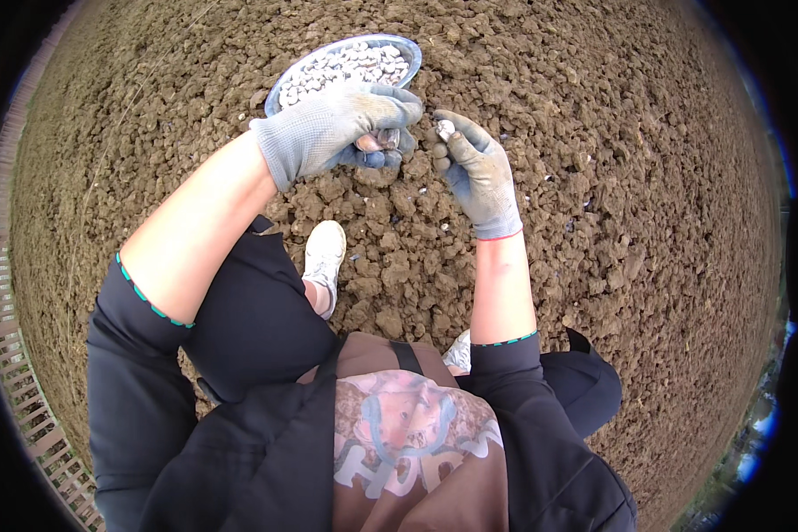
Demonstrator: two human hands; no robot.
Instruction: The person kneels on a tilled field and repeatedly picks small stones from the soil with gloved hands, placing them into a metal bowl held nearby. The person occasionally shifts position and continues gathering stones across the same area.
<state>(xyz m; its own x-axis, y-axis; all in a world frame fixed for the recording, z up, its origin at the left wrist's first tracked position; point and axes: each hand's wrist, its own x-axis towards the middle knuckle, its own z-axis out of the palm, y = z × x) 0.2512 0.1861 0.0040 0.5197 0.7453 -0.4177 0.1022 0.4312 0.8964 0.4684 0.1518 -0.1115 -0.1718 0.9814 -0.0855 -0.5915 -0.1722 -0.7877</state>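
Note:
My left hand (352,126), in a grey-blue work glove, is curled around a few reddish-brown and grey pieces that look like bulbs or cloves (377,139). It hovers over the near edge of a shallow oval basin (409,50) filled with many small whitish pieces (356,65), perhaps garlic cloves. To its right, my right hand (472,163), gloved alike, pinches one small whitish piece (445,130) between thumb and fingers. Both hands are above cloddy brown soil (399,256) and do not touch each other.
Tilled, lumpy soil surrounds me, with small pale bits scattered at the right. My white shoe (324,256) stands below the left hand; another is partly hidden by my right forearm and clothing. A slatted fence (23,379) curves along the far left. A thin line (130,100) crosses the soil at upper left.

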